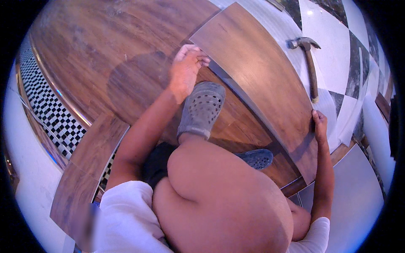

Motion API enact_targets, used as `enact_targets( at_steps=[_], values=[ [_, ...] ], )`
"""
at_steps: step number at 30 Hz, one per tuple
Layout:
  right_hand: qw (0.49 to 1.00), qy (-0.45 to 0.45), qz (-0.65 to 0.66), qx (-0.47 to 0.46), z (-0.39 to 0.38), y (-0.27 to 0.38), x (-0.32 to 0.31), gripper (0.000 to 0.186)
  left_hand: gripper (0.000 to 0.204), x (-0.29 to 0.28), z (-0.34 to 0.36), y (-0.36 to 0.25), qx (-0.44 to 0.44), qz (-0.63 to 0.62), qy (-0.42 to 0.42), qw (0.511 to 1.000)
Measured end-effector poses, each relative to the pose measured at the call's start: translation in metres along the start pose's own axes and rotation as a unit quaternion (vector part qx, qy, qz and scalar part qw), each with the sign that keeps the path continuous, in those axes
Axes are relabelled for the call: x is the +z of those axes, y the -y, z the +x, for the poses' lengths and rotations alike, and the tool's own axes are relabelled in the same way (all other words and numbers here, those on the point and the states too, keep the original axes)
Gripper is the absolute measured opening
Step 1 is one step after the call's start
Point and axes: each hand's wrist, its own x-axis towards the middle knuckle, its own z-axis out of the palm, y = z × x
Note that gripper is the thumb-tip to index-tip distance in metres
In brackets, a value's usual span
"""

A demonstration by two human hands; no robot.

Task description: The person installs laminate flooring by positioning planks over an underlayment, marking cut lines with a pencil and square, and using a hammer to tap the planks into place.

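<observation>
A brown wood-look floor plank (pixel 253 71) lies slantwise in front of me. Its near long edge stands off the laid floor, with a dark gap under it. My left hand (pixel 187 65) is at the plank's left end, fingers bent and closed at the near edge; its thumb is partly hidden. At the plank's right end, my right hand (pixel 320 124) grips the far edge, with the thumb uppermost and the other fingers mostly hidden. A claw hammer (pixel 311 67) with a wooden handle rests just beyond the plank, its handle end close to my right hand.
Laid wood-look flooring (pixel 97 55) spreads to the left and under my grey clogs (pixel 201 107). White underlay sheet (pixel 282 29) and black-and-white tiles (pixel 325 25) lie beyond the plank. Another plank piece (pixel 88 164) sits at lower left, near a small checkered strip (pixel 46 101). Grey tile (pixel 350 189) is at lower right.
</observation>
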Motion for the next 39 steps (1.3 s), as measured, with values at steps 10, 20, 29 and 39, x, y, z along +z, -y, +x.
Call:
enact_targets(
  at_steps=[10, 20, 29, 39],
  values=[
    [0.999, 0.009, 0.023, 0.024, 0.006, -0.01, 0.005, 0.049, 0.028, 0.023, -0.034, 0.007, -0.266, 0.174, 0.171, 0.933],
    [0.999, -0.008, -0.043, 0.0, 0.002, -0.007, 0.023, 0.054, 0.031, -0.008, -0.002, 0.008, -0.189, 0.279, 0.002, 0.942],
    [0.996, -0.022, -0.091, -0.012, -0.005, -0.005, 0.022, 0.056, 0.03, -0.014, -0.001, 0.01, -0.181, 0.311, -0.025, 0.933],
    [0.997, -0.005, -0.075, 0.02, -0.017, 0.006, 0.026, 0.06, 0.026, -0.015, 0.0, 0.012, -0.199, 0.284, -0.057, 0.936]
  ],
)
